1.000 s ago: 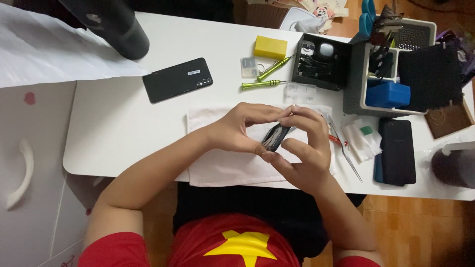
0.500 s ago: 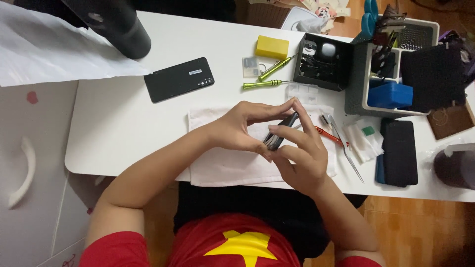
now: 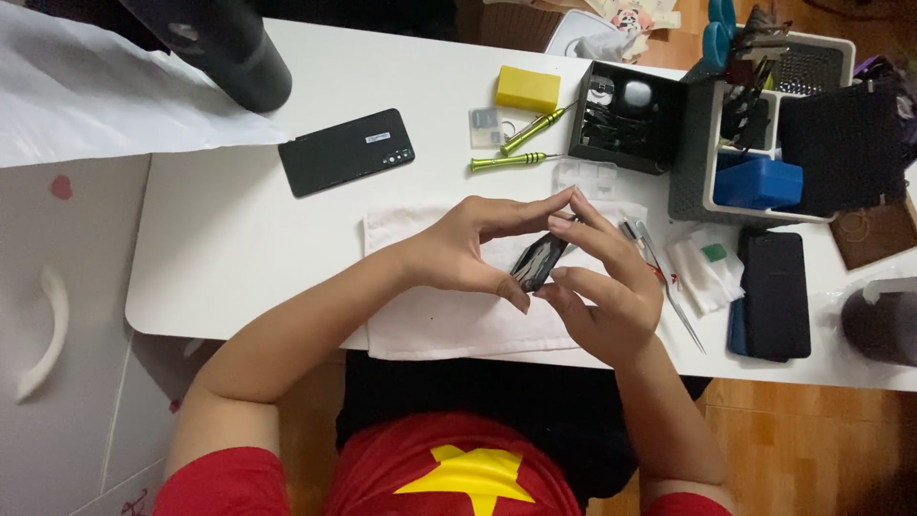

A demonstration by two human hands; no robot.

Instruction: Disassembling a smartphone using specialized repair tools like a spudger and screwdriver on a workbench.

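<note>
Phone point(image 3: 538, 262), dark, slim, at frame centre above the white cloth point(image 3: 449, 320), tilted on edge, pinched by the fingertips of left hand point(image 3: 458, 250) and right hand point(image 3: 604, 287): likely light, stiff, smooth-faced and fragile, best held by its narrow side edges, not the glass.

- A white rectangular table with rounded corners point(image 3: 239, 248) fills most of the view under soft, even light.
- Left of the table stands a white cabinet point(image 3: 67, 315), touching or just beside it, with a curved white handle point(image 3: 43, 330).
- Below the table's right end lies a warm brown wooden plank floor point(image 3: 812, 449).
- More of that floor shows beyond the table's far right corner.
</note>
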